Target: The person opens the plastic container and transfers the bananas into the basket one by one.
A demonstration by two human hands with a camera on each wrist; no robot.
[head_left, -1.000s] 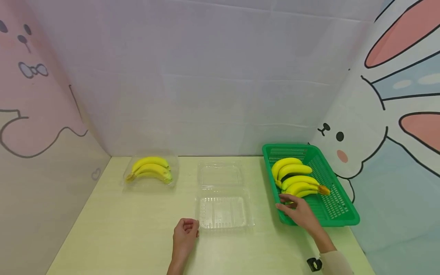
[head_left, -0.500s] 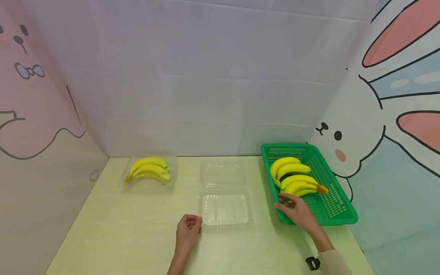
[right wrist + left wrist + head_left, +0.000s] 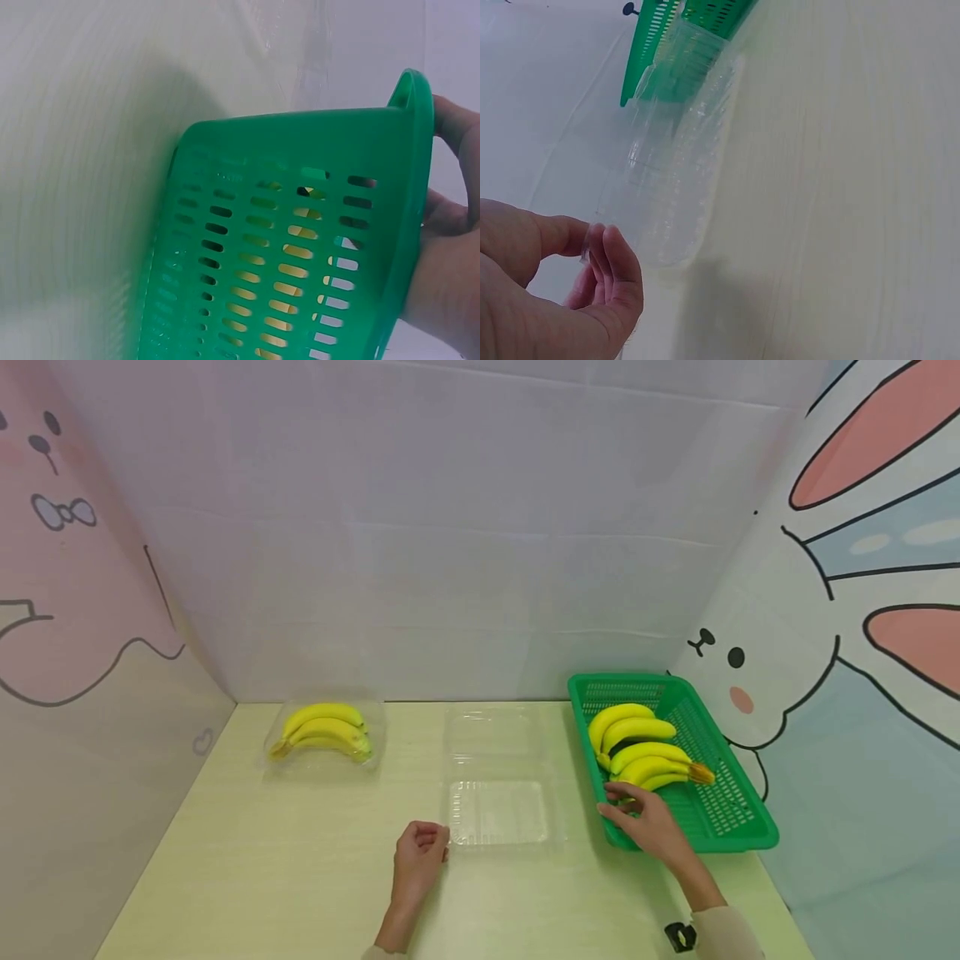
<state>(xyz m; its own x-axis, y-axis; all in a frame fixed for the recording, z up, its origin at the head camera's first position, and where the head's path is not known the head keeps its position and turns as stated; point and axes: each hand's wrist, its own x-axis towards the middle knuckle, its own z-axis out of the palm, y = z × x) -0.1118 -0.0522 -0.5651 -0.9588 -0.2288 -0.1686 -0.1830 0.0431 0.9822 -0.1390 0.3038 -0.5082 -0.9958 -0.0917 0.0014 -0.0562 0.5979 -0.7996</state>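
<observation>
Left hand (image 3: 418, 858) pinches the near-left corner of the open clear plastic clamshell box (image 3: 497, 812), thumb and fingertips (image 3: 613, 253) clamped on its rim; over the last second this box has slid rightward and a bit away along the pale yellow-green tabletop (image 3: 300, 868), its left edge now further right than a second ago, and the hand has travelled with it; so the box is being dragged toward the basket side, not lifted, its base flat on the table just right of the left hand and its lid flap lying open beyond.

Right hand (image 3: 647, 821) sits on the near-left corner of the green slotted plastic basket (image 3: 738, 835), fingers curled over the rim and gripping it, as the right wrist view shows (image 3: 448, 247); it has hardly moved over the second, fingertips next to the nearest of the loose yellow bananas (image 3: 643, 750) inside; no banana is held.

Judged from this: box is being lined up closer to the basket, gap between the two hands is narrower; bananas untouched so far.

Far left of the left hand: a closed clear box of yellow bananas (image 3: 324, 732), unchanged.
</observation>
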